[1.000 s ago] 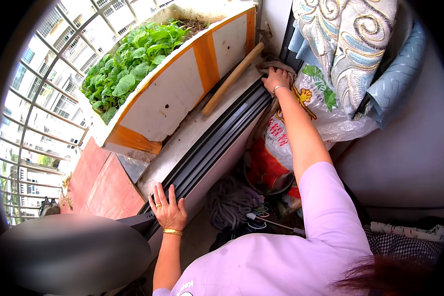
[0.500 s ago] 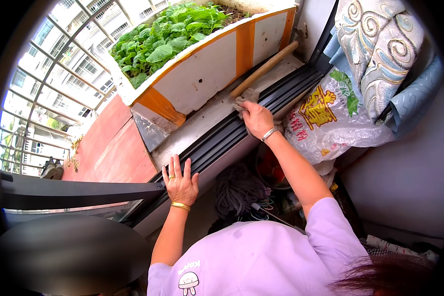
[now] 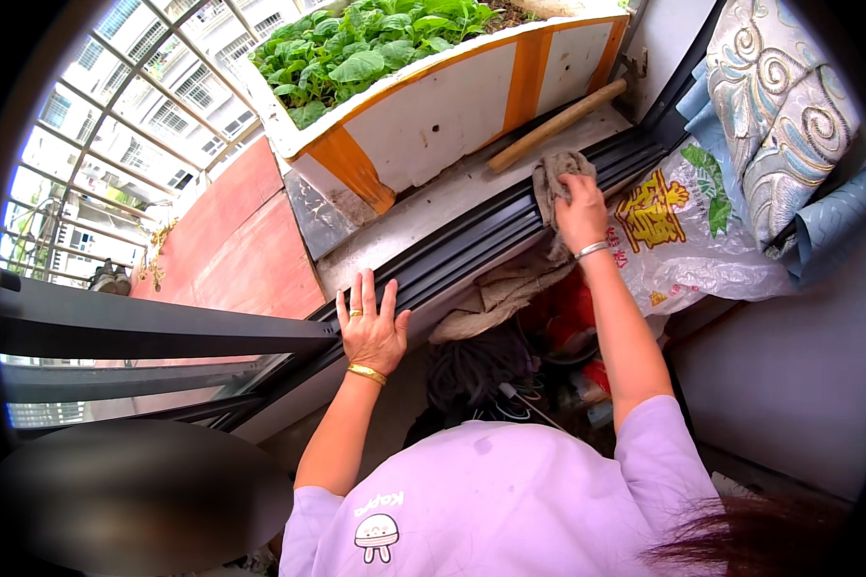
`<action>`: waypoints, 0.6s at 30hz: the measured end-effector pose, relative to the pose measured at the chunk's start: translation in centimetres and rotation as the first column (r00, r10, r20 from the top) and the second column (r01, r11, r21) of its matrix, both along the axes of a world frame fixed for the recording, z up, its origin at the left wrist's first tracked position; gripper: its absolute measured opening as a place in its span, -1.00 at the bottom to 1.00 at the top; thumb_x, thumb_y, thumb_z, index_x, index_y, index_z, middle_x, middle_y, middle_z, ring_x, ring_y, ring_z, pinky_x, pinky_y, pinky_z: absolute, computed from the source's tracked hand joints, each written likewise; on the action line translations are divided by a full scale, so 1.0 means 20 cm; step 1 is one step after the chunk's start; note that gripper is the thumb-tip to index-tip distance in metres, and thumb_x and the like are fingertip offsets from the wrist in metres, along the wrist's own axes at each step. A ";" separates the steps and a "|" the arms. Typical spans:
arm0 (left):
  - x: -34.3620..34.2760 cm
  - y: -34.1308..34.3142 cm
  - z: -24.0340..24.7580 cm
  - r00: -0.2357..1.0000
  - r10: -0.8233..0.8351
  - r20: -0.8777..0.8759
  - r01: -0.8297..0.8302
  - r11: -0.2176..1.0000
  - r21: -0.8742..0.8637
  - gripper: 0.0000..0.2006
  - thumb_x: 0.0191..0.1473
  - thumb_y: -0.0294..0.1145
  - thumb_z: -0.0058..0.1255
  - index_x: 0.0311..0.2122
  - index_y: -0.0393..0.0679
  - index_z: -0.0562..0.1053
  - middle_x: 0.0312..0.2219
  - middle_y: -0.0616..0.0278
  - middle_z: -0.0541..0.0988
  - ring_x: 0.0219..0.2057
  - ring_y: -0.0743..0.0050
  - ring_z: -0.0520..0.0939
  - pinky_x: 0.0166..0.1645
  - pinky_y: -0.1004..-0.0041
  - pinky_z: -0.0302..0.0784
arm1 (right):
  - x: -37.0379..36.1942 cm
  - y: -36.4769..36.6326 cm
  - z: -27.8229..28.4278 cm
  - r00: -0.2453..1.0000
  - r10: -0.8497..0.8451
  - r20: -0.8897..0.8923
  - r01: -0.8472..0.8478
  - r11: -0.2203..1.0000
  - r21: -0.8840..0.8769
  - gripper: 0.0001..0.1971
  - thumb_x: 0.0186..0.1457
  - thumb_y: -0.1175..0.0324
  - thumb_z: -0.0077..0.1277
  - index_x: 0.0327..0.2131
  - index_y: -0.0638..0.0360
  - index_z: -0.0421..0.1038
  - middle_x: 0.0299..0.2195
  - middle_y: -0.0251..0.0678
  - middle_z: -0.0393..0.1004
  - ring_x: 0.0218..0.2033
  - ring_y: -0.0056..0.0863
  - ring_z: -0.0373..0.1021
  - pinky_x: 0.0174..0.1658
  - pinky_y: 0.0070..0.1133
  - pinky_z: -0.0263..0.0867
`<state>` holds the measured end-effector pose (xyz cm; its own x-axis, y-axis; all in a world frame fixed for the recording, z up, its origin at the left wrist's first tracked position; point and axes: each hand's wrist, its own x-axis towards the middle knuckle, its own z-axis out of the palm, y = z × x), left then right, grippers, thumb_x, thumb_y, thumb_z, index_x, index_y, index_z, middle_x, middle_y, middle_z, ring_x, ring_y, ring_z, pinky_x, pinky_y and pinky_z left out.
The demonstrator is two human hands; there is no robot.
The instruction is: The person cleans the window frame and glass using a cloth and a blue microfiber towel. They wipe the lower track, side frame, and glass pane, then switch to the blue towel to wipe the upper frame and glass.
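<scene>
A grey-brown cleaning rag (image 3: 552, 183) lies across the black sliding-window track (image 3: 452, 258), its lower end hanging over the inner side of the sill. Fingers bent, my right hand (image 3: 583, 215) presses on the rag and grips it. Farther left, my left hand (image 3: 372, 327) rests with spread fingers on the track, beside the edge of the black-framed window sash (image 3: 164, 322); nothing is in it. Behind the track, a wooden rod (image 3: 558, 125) lies on the pale ledge.
A white foam box with orange tape (image 3: 433, 135) holds leafy green plants (image 3: 366, 53). Reddish boards (image 3: 231, 240) and window bars are at left. A printed plastic bag (image 3: 683, 240) and patterned curtain cloth (image 3: 770, 115) fill the right. Below the sill are a dark mop head (image 3: 476, 370) and clutter.
My right hand and the rag have moved right along the track, away from the rod's near end. More of the hanging cloth shows. My left hand stays on the track; the view has shifted slightly.
</scene>
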<state>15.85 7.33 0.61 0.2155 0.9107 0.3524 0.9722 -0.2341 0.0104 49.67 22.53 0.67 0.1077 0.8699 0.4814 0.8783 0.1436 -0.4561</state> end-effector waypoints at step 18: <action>-0.02 -0.01 -0.02 1.000 0.003 0.010 -0.004 0.999 0.032 -0.53 0.09 -0.07 -0.05 0.07 -0.07 0.39 0.19 -0.11 0.22 0.23 -0.07 0.21 0.23 -0.11 0.06 | -0.48 -0.15 0.05 0.965 0.205 0.165 -0.185 0.974 -0.131 -0.74 0.03 0.25 -0.06 -0.22 0.14 0.39 -0.24 -0.19 0.49 -0.12 -0.23 0.35 -0.08 -0.28 0.19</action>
<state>15.51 7.21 0.20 0.2086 0.8998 0.3833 0.9729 -0.2311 0.0129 40.13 19.62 1.59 -0.1469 0.9156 0.3743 0.9062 0.2763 -0.3202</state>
